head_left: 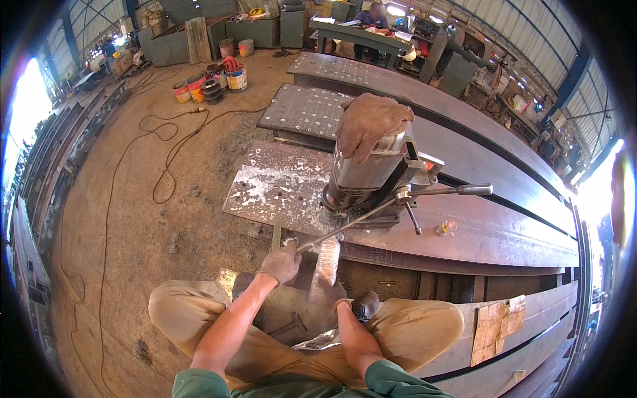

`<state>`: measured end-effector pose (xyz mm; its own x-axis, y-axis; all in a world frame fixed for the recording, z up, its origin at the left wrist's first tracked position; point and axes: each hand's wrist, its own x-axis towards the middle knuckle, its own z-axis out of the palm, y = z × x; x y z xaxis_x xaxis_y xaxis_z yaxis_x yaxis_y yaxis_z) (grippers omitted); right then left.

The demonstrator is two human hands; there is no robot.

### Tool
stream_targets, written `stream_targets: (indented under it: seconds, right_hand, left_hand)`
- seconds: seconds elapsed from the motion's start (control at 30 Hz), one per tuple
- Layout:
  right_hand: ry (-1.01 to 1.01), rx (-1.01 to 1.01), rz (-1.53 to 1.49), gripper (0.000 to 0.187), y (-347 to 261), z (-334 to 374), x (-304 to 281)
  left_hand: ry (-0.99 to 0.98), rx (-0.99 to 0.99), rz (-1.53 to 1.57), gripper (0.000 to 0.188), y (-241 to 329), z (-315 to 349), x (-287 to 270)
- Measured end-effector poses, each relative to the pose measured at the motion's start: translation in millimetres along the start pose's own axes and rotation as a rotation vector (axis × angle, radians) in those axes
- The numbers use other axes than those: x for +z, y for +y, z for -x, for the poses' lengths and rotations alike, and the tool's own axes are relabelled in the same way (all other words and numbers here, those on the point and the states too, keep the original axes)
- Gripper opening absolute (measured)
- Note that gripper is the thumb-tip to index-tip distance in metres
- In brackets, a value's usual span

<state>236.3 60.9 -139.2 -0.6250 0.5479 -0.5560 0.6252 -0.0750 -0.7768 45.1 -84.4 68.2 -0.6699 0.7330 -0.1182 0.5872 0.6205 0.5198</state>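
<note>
A magnetic drill (365,169) stands on a steel beam (272,176) in front of me, a brown work glove (373,123) draped over its motor. My left hand (282,263), in a knitted glove, is closed round the lower end of the drill's long feed lever (348,225). A narrow flat strip (276,235) sticks up beside those fingers; whether they hold it too, I cannot tell. My right hand (329,292), gloved and slightly blurred, grips a clear plastic bottle (327,257), tilted with its upper end close below the drill's base.
Drilled steel beams (302,109) lie side by side beyond. A small clear container (446,227) rests on the near beam, and cardboard (497,328) lies to my right. A hammer (289,325) is between my legs. Cables (169,156) and paint buckets (236,78) occupy the left floor. A person (373,20) is at a far bench.
</note>
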Motion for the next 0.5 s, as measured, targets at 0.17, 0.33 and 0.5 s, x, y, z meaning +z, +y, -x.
stream_targets:
  seconds: [0.17, 0.33, 0.5]
  right_hand:
    - [-0.069, 0.098, -0.096, 0.066, -6.7, 1.3, -6.1]
    - [-0.075, 0.094, -0.09, 0.067, -4.0, -0.2, -4.9]
    - [-0.084, 0.093, -0.068, 0.067, -4.7, -0.6, -2.9]
  left_hand:
    - [0.015, 0.009, -0.015, 0.031, -0.1, 0.4, 0.3]
    - [0.01, 0.024, -0.011, 0.03, 1.6, 0.1, -1.5]
    - [-0.017, -0.014, 0.004, 0.031, 1.8, 1.8, -4.0]
